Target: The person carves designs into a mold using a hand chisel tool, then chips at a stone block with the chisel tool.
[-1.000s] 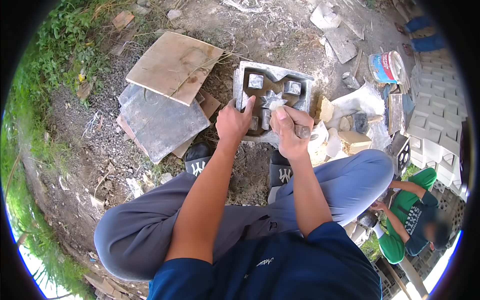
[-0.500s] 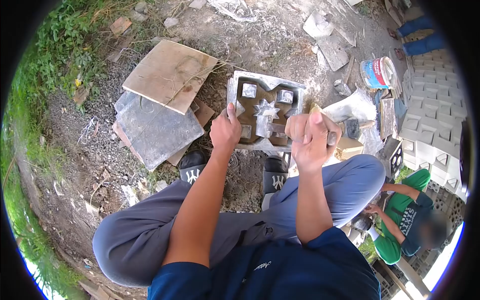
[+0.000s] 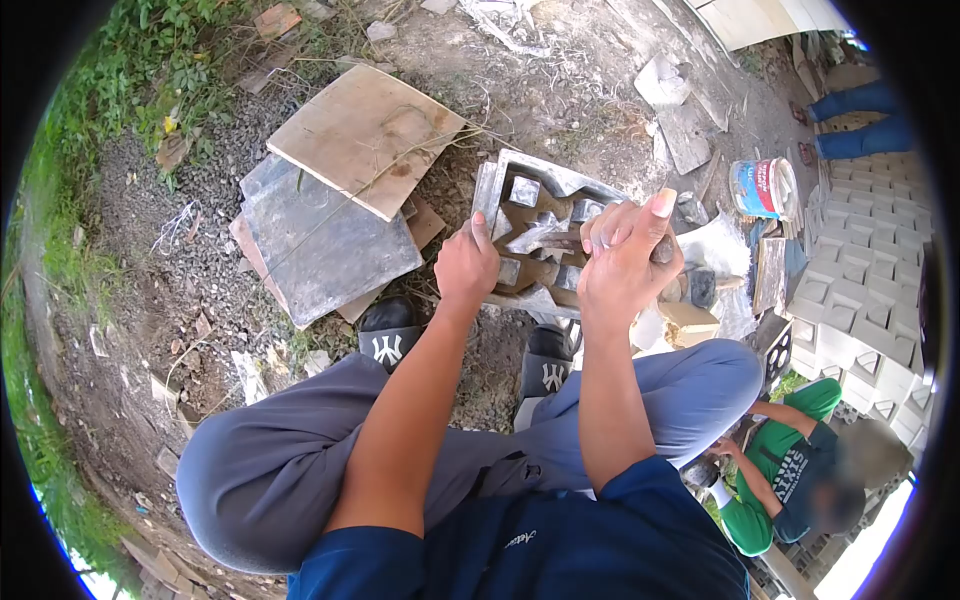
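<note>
My left hand (image 3: 467, 263) is closed on the left edge of a grey metal mould (image 3: 492, 188), thumb up along its rim. Inside the mould are square raised blocks and a star shape at its centre, with brown material around them. My right hand (image 3: 625, 262) is wrapped round the brown handle (image 3: 568, 241) of a hand tool held over the mould. The handle's butt sticks out past my fist, while the tool's head is hard to tell from the star. The mould is tilted in front of my feet, its right side partly behind my right hand.
Flat boards (image 3: 365, 140) and a grey slab (image 3: 330, 245) are stacked on the left. To the right stand a paint bucket (image 3: 757, 188) and stacked pale blocks (image 3: 870, 240). A person in green trousers (image 3: 750, 510) sits at lower right; another's blue-clad legs (image 3: 860, 137) show at upper right.
The mould has become more tilted and sits slightly further right in view. My right hand has swung the tool's handle to a new angle over it. My left hand keeps its grip.
</note>
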{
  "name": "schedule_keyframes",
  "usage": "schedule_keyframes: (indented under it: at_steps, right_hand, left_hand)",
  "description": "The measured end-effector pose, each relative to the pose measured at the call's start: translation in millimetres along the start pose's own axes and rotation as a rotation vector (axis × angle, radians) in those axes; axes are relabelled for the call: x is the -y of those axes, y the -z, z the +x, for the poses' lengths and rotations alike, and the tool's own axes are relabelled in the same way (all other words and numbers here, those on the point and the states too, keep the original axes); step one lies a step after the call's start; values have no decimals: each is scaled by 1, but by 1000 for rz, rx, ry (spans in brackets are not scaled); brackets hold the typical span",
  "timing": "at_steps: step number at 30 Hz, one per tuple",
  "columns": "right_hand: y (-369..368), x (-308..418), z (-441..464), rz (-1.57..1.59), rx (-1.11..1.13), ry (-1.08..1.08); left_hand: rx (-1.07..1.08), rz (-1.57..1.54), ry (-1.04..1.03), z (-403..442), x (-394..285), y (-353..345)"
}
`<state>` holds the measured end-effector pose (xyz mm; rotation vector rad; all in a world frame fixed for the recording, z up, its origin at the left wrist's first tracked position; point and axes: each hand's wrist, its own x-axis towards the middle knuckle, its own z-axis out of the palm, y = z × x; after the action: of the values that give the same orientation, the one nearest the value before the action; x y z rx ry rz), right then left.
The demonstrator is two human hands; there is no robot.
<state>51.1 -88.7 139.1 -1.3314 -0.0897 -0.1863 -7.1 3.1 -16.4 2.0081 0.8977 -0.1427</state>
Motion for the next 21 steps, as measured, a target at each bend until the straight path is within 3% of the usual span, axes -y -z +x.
schedule_keyframes:
  at_steps: [3,5,9,12,15,19,21]
  right_hand:
    - [3,-4,0,-76,59,49]
    - [5,-5,-2,290,223,18]
    - [11,-41,-6,50,449,15]
    - [11,-32,-9,-33,404,3]
    - [15,-34,-11,88,361,53]
    - [6,-25,-1,-97,419,-42]
    - [14,-26,0,123,435,-8]
  left_hand:
    - [-1,-6,-9,0,0,-1]
    - [5,3,4,0,-2,1]
    - [-3,-5,-1,-1,-4,0]
    - [10,5,34,-1,-5,0]
    - [-9,2,32,-2,-3,2]
    - [27,28,24,-2,-3,-2]
    - [19,18,27,3,-4,1]
